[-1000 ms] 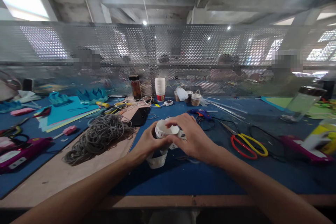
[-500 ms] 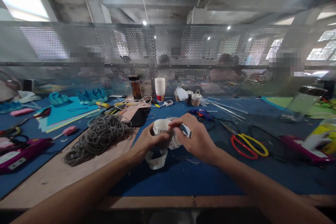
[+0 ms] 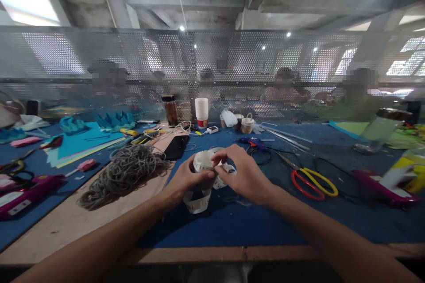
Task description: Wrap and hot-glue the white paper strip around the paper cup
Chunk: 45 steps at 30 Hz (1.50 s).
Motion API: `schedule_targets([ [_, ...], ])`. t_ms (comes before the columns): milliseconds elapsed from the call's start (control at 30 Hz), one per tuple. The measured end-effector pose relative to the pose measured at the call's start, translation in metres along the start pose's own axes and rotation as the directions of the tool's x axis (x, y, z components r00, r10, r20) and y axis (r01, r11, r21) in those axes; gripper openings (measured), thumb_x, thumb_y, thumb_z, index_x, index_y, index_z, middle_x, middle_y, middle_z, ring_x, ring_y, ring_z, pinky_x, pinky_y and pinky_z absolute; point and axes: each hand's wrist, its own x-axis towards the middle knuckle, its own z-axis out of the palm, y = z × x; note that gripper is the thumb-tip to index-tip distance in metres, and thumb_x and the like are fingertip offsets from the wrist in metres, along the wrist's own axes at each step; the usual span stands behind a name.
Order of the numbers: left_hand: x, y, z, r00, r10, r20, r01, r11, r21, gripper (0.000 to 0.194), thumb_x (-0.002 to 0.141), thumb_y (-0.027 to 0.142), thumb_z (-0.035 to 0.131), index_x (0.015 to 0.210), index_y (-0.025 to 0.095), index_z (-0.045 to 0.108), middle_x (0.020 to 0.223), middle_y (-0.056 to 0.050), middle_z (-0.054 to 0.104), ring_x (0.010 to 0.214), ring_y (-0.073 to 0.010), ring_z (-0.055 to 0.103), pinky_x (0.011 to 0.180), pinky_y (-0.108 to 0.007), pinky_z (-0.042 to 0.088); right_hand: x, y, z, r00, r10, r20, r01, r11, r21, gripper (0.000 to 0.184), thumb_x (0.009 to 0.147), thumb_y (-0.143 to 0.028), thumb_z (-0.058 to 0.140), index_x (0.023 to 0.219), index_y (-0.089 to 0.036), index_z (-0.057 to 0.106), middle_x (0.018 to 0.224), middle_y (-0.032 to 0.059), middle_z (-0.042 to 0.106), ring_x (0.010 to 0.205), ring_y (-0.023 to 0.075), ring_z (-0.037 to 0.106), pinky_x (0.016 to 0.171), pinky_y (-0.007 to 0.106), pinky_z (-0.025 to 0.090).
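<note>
Both my hands meet over the blue mat near the table's front. My left hand (image 3: 187, 180) is wrapped round a white paper cup (image 3: 202, 162) cut into printed strips, one strip curling down below it (image 3: 198, 203). My right hand (image 3: 244, 174) pinches a strip at the cup's rim with thumb and forefinger. The cup is held a little above the mat.
A tangle of grey cord (image 3: 124, 172) lies left of my hands, red and yellow scissors (image 3: 310, 181) to the right. A stack of paper cups (image 3: 201, 112), a dark jar (image 3: 170, 109) and small baskets (image 3: 247, 124) stand at the back by the perforated metal screen (image 3: 232, 66). Blue paper sheets (image 3: 78, 141) lie far left.
My right hand shifted from covering the cup's top to pinching a strip at its rim. The left hand has kept its hold on the cup.
</note>
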Motion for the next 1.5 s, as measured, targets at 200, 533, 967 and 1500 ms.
schedule_targets([
  [200, -0.002, 0.003, 0.001, 1.000, -0.010, 0.013, 0.009, 0.996, 0.084, 0.055, 0.065, 0.039, 0.082, 0.110, 0.015, 0.061, 0.097, -0.005, 0.069, 0.085, -0.0206, 0.061, 0.073, -0.028, 0.049, 0.003, 0.003, -0.003, 0.994, 0.031, 0.104, -0.034, 0.999, 0.028, 0.019, 0.088, -0.015, 0.067, 0.105, -0.021, 0.062, 0.101, 0.0026, 0.069, 0.095, 0.0192, 0.060, 0.087, 0.037, 0.043],
  [533, 0.000, -0.003, -0.001, 0.999, -0.033, 0.028, 0.030, 0.996, 0.089, 0.058, 0.062, 0.042, 0.083, 0.109, 0.015, 0.061, 0.090, -0.004, 0.069, 0.079, -0.0193, 0.060, 0.069, -0.028, 0.048, 0.005, 0.004, -0.008, 0.988, 0.071, 0.136, -0.083, 0.993, 0.088, 0.016, 0.085, -0.013, 0.070, 0.098, -0.021, 0.064, 0.093, 0.0007, 0.068, 0.089, 0.0174, 0.060, 0.084, 0.035, 0.044],
  [967, 0.004, -0.013, -0.005, 0.998, 0.012, 0.055, -0.008, 0.996, -0.087, 0.054, 0.067, 0.037, 0.084, 0.112, 0.015, 0.065, 0.097, -0.006, 0.071, 0.085, -0.0199, 0.061, 0.072, -0.027, 0.045, 0.010, 0.015, -0.013, 0.989, 0.143, -0.037, -0.130, 0.962, 0.241, 0.019, 0.094, -0.017, 0.059, 0.109, -0.025, 0.066, 0.107, 0.0016, 0.071, 0.097, 0.0167, 0.063, 0.089, 0.035, 0.048],
  [1500, 0.006, -0.019, -0.006, 0.992, 0.013, 0.126, 0.016, 0.973, -0.229, 0.051, 0.071, 0.037, 0.080, 0.113, 0.013, 0.064, 0.096, -0.008, 0.068, 0.077, -0.0175, 0.058, 0.067, -0.027, 0.042, -0.006, 0.008, -0.006, 0.989, 0.123, -0.077, -0.101, 0.964, 0.245, 0.022, 0.092, -0.013, 0.060, 0.106, -0.027, 0.068, 0.104, -0.0024, 0.072, 0.095, 0.0138, 0.065, 0.088, 0.031, 0.048],
])
